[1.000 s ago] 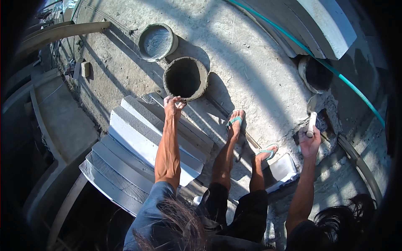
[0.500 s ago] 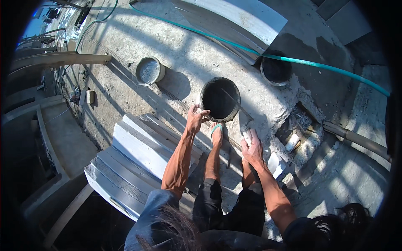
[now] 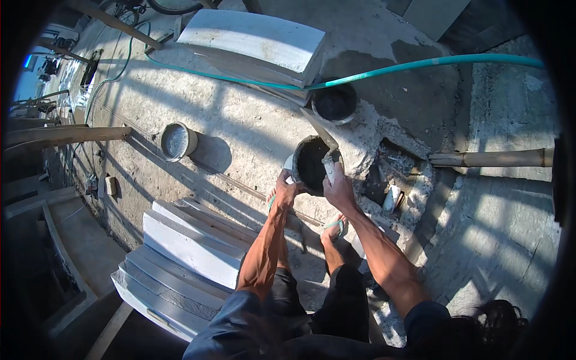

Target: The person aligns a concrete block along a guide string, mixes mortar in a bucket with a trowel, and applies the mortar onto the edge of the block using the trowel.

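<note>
My left hand is closed on the near left rim of a dark, mortar-crusted bucket. Its shaded inside looks dark grey; I cannot make out how full it is. In my right hand is the pale handle of a pointed trowel, at the bucket's right side. The metal blade reaches over the rim and points away from me, up and to the left. Both my feet in green flip-flops stand just on the near side of the bucket.
Left of me lies a stack of white slabs. A bucket stands at left; another dark bucket sits beyond, beside a pale block stack. A green hose crosses overhead. Right are a rubble-filled hole and bamboo pole.
The held bucket has shifted right across the ground, closer to the far dark bucket. My right hand has swung the trowel from beside the bucket to over its rim. My feet have moved too.
</note>
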Demonstrator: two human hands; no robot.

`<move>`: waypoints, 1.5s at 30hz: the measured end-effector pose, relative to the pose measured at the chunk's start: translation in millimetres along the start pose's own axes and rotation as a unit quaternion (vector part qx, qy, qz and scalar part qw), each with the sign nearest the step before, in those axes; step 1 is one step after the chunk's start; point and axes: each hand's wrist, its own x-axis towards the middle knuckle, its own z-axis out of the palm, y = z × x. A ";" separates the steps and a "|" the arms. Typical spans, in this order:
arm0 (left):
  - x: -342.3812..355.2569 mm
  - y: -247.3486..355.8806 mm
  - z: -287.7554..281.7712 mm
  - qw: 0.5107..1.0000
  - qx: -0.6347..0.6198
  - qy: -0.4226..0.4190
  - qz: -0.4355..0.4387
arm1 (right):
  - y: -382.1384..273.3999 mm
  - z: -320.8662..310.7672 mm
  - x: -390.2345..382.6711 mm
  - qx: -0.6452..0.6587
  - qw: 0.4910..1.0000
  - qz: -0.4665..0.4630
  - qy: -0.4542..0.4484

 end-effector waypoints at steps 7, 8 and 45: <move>-12.1 -24.0 -18.9 0.994 -0.086 -0.040 0.052 | 7.4 -21.7 -15.5 -0.037 0.995 0.054 -0.080; -16.0 -22.5 -18.8 0.995 -0.094 -0.026 0.031 | 13.7 -25.2 -24.3 -0.026 0.996 0.060 -0.063; -139.1 62.2 -217.3 0.857 0.457 -0.098 -0.217 | -94.5 -9.4 -208.9 0.482 0.837 0.257 0.023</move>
